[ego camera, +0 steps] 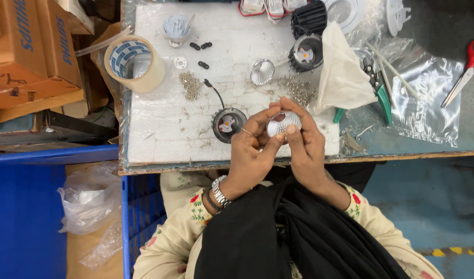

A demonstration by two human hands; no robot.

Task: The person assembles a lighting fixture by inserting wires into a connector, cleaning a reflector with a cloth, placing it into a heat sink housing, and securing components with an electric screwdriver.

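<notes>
Your bench is a cracked white board (164,124) laid over a blue-grey table, with cardboard boxes (25,51) stacked off to one side and a blue crate (138,206) below the edge; pretty cluttered spot, honestly.

Progress-wise I'd call it midway through one unit; you've got a faceted silver reflector cup (283,123) up in your fingers, just above the board's near edge, and it's not yet seated on anything. The black finned housing (228,124) with the orange chip in its middle sits open on the board right beside your left hand, no reflector in it; a second black housing (305,53) further back looks the same, and a spare reflector (262,72) lies loose between them. Two piles of small screws (190,85) look untouched from here, so fastening seems to be ahead too; that's my guess, not something I can confirm.

Pose: your left hand (250,150) is curled, thumb and fingertips pinching the cup's near rim, wrist bent up with the watch showing; your right hand (306,147) closes over the other side, fingers wrapped across the top and thumb pressing the rim. Both hands are closed on the same piece, touching each other; green-handled pliers (379,90), red scissors (467,67) and a tape roll (135,63) sit unused.
</notes>
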